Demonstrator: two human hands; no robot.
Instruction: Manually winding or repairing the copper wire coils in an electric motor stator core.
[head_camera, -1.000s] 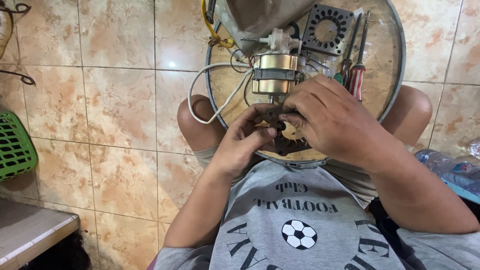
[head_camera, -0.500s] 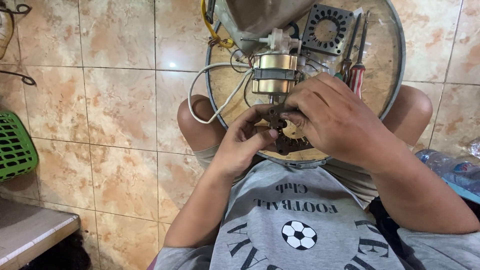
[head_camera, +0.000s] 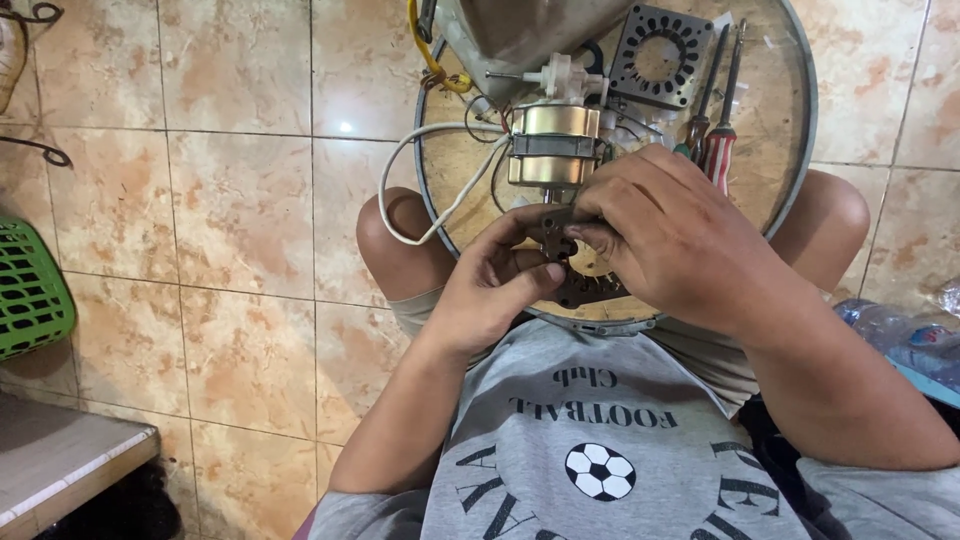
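A round wooden tray (head_camera: 785, 170) with a metal rim rests on my knees. On it stands a small electric motor (head_camera: 553, 145) with a brass-coloured body and white wires (head_camera: 430, 190). My left hand (head_camera: 495, 290) and my right hand (head_camera: 665, 235) meet just below the motor, both pinching a small dark metal part (head_camera: 553, 232). Under my fingers lies a toothed dark plate (head_camera: 590, 285), partly hidden by the hands.
A square black ribbed metal plate (head_camera: 660, 55) and two screwdrivers (head_camera: 722, 120) lie at the tray's far side. A green plastic basket (head_camera: 30, 290) sits at the left on the tiled floor. A plastic bottle (head_camera: 900, 335) lies at the right edge.
Both hands stay on the small part below the motor; the fingers have shifted only slightly.
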